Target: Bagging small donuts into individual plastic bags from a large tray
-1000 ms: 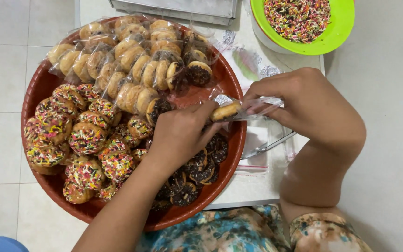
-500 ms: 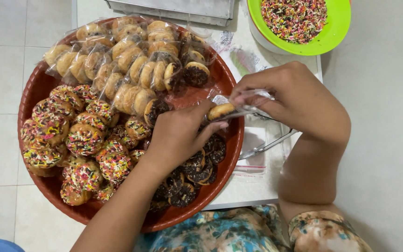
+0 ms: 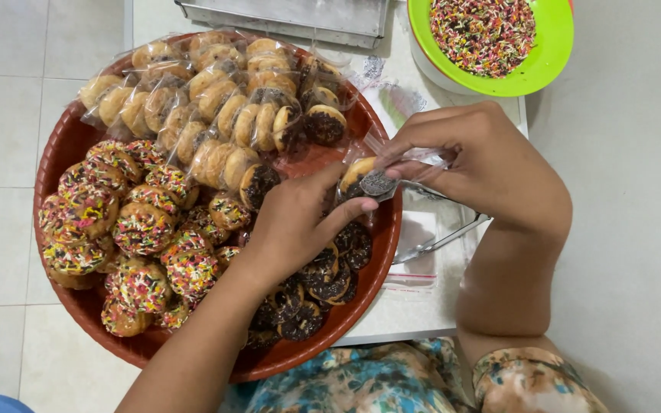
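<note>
A small chocolate-topped doughnut (image 3: 367, 177) sits near the centre of the frame, just above the right rim of the red round tray (image 3: 63, 149), half inside a clear plastic bag (image 3: 415, 162). The left hand (image 3: 300, 222) pinches the doughnut from below with thumb and fingers, while the right hand (image 3: 483, 164) grips the bag's mouth, fingers closed on the plastic.

Under the left hand lie loose chocolate-glazed doughnuts (image 3: 323, 279), partly hidden by the wrist. To the left of them, sprinkle-covered doughnuts (image 3: 128, 229) fill the tray's lower left part. Across the tray's upper half stand bagged doughnuts (image 3: 216, 115) in rows, packed edge to edge in clear wrappers.

Right of the tray, beneath the right forearm, metal tongs (image 3: 441, 239) rest on the white table (image 3: 422, 306) beside flat empty bags (image 3: 415, 264). At the upper right a green bowl (image 3: 552, 53) holds coloured sprinkles (image 3: 483, 30). A metal baking tray (image 3: 284, 15) lies along the top edge
</note>
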